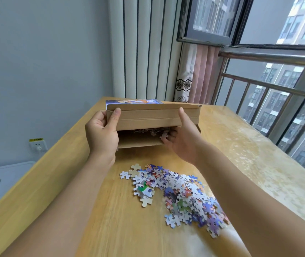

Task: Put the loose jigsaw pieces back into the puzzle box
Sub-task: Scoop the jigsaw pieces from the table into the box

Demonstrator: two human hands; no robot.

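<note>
Wooden table [111,219] (window-side) bears puzzle box [148,115].

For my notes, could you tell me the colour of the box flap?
Plain brown cardboard flap; head view.

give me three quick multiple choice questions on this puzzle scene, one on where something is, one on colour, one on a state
1. Where is the pile of loose pieces?
A. on the table, nearer the camera than the box
B. behind the box
C. on the floor

2. What colour is the box flap?
A. red
B. plain brown
C. black

3. How is the box?
A. taped shut
B. crushed flat
C. open, held by both hands

Answers: 1 A, the pile lies between forearms and box. 2 B, bare cardboard shows. 3 C, the left hand and right hand grip its ends, pieces visible inside.
</note>
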